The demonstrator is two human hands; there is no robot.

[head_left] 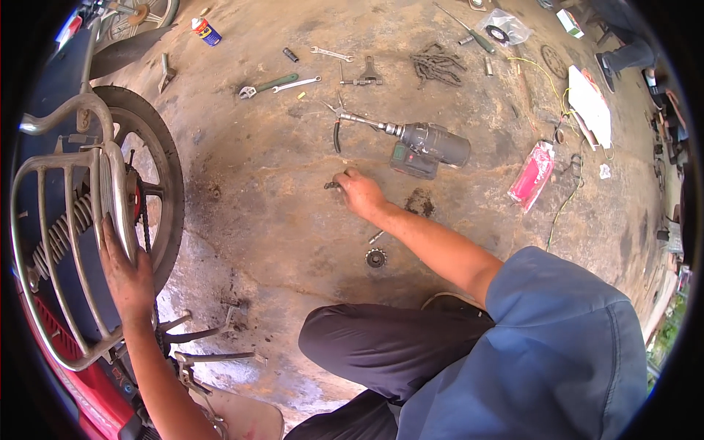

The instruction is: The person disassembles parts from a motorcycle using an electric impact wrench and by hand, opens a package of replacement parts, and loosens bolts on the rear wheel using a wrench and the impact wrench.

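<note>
My left hand (126, 271) rests with fingers stretched along a tubular metal rack (67, 172) on a motorbike at the left, beside its coil spring (62, 238) and rear wheel (170, 187). My right hand (361, 192) reaches low over the floor, pinched on a short dark chain piece (331, 186). Past it lie an impact wrench (433, 150) with a long socket extension and pliers (336, 132). Below my right forearm are a small sprocket (376, 257) and a thin metal bar (376, 237).
Farther off on the concrete floor lie wrenches (257, 86), a spray can (206, 32), a chain (436, 67), a screwdriver (480, 41), a pink package (532, 176) and a white board (589, 108) with a yellow cord. Another person's leg and shoe (609, 67) show at upper right.
</note>
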